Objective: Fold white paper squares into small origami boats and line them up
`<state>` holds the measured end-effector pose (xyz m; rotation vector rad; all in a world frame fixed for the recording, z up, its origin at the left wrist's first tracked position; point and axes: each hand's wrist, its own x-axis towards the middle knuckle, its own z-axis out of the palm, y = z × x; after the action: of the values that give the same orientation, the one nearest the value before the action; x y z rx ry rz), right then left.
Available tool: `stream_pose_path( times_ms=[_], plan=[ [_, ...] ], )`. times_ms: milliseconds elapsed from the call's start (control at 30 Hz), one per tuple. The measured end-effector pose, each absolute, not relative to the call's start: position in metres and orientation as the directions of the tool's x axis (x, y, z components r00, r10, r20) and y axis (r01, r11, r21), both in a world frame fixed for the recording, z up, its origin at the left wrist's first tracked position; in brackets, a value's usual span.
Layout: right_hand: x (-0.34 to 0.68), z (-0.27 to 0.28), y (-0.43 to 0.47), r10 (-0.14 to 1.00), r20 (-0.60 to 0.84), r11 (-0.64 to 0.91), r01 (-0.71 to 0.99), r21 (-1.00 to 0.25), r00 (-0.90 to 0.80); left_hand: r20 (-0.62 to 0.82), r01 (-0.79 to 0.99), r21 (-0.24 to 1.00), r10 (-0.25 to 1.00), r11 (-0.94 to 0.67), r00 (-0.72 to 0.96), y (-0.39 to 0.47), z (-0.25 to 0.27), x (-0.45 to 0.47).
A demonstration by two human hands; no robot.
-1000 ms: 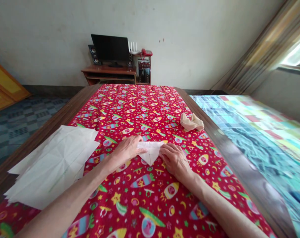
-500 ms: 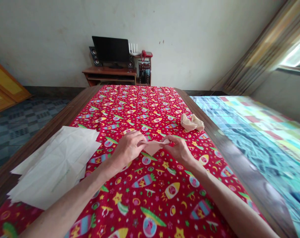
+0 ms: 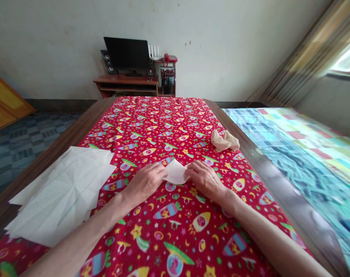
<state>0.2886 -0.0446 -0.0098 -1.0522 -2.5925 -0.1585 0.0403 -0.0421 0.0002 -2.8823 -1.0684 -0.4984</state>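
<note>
A small white folded paper (image 3: 176, 172) lies nearly flat between my hands at the middle of the red patterned cloth (image 3: 169, 209), one corner pointing away from me. My left hand (image 3: 149, 177) is closed on its left corner, fingertips pressed together there. On the opposite corner, my right hand (image 3: 205, 177) grips with its fingers curled over the edge. Farther off to the right sits a cream folded paper piece (image 3: 225, 141), standing up with raised ends. Neither hand touches it.
To the left, a stack of creased white paper sheets (image 3: 61, 194) overlaps the wooden table edge (image 3: 85, 127). A bed with a checked cover (image 3: 302, 154) adjoins the table's right side. Beyond the far end stands a desk with a monitor (image 3: 128, 53) and a red telephone (image 3: 169, 58).
The folded paper has turned from a tilted position, point toward me, to lying flatter with a corner pointing away. My hands have rolled over and come down with its side corners.
</note>
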Motion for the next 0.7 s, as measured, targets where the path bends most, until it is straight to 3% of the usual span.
stream_pose_path(
  times_ms=[367,567,700],
  plan=[
    [0.293,-0.005,-0.058,0.628,0.395,0.74,0.671,-0.038,-0.67,0.428,0.585,0.273,0.641,-0.764,0.637,-0.04,-0.018,0.031],
    [0.289,-0.015,-0.043,0.779,0.373,0.626,0.672,-0.397,-0.505,0.46,0.584,0.443,0.731,-0.681,0.504,-0.038,-0.021,0.028],
    [0.291,-0.016,-0.041,0.855,0.312,0.517,0.727,-0.451,-0.414,0.422,0.629,0.504,0.804,-0.592,0.42,-0.036,-0.022,0.027]
  ],
)
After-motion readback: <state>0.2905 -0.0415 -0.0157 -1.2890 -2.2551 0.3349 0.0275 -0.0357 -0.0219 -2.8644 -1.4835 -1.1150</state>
